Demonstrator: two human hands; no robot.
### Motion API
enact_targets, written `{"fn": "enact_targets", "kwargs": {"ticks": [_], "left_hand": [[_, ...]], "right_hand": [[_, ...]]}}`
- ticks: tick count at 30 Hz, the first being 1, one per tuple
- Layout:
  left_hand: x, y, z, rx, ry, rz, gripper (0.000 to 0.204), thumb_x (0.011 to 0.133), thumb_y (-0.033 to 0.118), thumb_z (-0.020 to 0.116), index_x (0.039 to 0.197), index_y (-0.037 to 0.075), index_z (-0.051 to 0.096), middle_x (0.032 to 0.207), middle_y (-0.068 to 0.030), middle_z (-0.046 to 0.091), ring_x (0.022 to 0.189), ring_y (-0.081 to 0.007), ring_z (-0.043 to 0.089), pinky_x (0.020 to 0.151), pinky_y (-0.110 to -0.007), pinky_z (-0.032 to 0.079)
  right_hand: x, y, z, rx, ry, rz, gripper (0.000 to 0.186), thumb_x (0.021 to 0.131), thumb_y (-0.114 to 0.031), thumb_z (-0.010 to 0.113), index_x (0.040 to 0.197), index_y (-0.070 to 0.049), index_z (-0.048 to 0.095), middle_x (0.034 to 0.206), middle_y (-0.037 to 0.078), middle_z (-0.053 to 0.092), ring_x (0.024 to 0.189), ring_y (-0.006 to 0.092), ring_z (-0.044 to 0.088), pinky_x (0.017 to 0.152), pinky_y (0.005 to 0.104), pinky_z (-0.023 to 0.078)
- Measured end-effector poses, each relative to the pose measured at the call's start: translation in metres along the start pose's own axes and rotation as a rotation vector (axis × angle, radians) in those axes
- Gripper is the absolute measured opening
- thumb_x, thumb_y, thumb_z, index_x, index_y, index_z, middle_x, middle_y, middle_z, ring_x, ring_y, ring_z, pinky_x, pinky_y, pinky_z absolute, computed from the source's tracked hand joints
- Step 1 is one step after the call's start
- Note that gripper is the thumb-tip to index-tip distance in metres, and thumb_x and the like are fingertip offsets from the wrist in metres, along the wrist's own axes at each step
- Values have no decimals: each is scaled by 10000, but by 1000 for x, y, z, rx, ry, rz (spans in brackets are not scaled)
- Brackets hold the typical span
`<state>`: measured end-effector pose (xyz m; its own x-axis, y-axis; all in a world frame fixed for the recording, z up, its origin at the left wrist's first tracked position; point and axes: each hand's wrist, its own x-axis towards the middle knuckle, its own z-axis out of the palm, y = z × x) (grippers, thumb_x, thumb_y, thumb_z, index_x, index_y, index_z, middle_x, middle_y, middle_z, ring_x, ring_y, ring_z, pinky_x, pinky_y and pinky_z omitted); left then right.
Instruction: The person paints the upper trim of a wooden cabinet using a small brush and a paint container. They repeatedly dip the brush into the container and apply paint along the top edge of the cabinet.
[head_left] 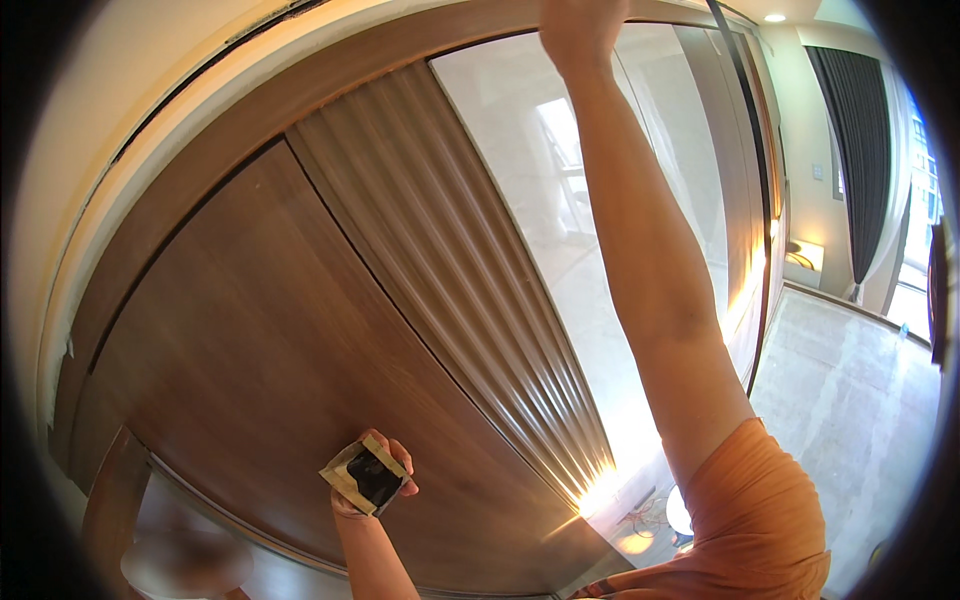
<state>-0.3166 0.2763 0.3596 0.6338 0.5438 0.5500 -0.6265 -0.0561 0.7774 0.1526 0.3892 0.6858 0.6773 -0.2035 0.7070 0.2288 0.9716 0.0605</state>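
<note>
In my left hand (401, 462) is a small square holder with tan edges and a dark middle (370, 478), the fingers wrapped round its far side. What the dark middle is, I cannot make out. The hand is in front of a brown wood-grain panel (270, 330). My right arm stretches up past a fluted brown panel (450, 270) and a glossy pale panel (510, 110). At the picture's top edge, my right hand (585, 35) reaches the brown upper frame (380, 62). Its fingers are cut off by the edge, so any grip is hidden.
A blurred round brown thing (187, 562) stands at lower left. Thin wires (645, 515) lie on the floor by a bright light near the panel's foot. On the right are a pale floor (850, 400), a lit lamp (804, 254) and a dark curtain (855, 150) beside a window.
</note>
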Motion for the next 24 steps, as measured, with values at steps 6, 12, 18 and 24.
{"fn": "enact_targets", "kwargs": {"ticks": [6, 12, 18, 24], "left_hand": [[1, 0, 2, 6, -2, -6, 872, 706, 209, 958, 1337, -102, 444, 1235, -195, 572, 1214, -416, 564, 868, -547, 651], [0, 3, 5, 39, 47, -28, 859, 701, 251, 966, 1307, -86, 460, 1195, -205, 573, 1205, -403, 585, 876, -534, 653], [3, 4, 11, 80, 50, -36, 842, 714, 314, 956, 1300, -65, 486, 1194, -224, 577, 1180, -352, 629, 860, -494, 666], [-1, 1, 12, 63, 35, -10, 802, 775, 320, 916, 1330, -68, 487, 1240, -208, 559, 1187, -341, 613, 918, -455, 653]], "right_hand": [[0, -10, 7, -83, -6, -44, 85, 866, 15, 651, 910, 10, 724, 838, 77, 730, 790, 123, 669, 706, 272, 516], [-33, -27, -22, -209, 145, 230, 118, 902, -126, 667, 891, -31, 736, 810, 66, 721, 700, 152, 595, 678, 338, 486], [-205, -104, -81, 147, 24, 712, 129, 964, -119, 685, 987, 8, 684, 879, 42, 705, 864, 113, 634, 817, 266, 507], [-334, -200, -169, 214, -154, 1108, 158, 966, -86, 698, 1079, 16, 654, 995, 55, 708, 935, 115, 660, 834, 263, 519]]}}
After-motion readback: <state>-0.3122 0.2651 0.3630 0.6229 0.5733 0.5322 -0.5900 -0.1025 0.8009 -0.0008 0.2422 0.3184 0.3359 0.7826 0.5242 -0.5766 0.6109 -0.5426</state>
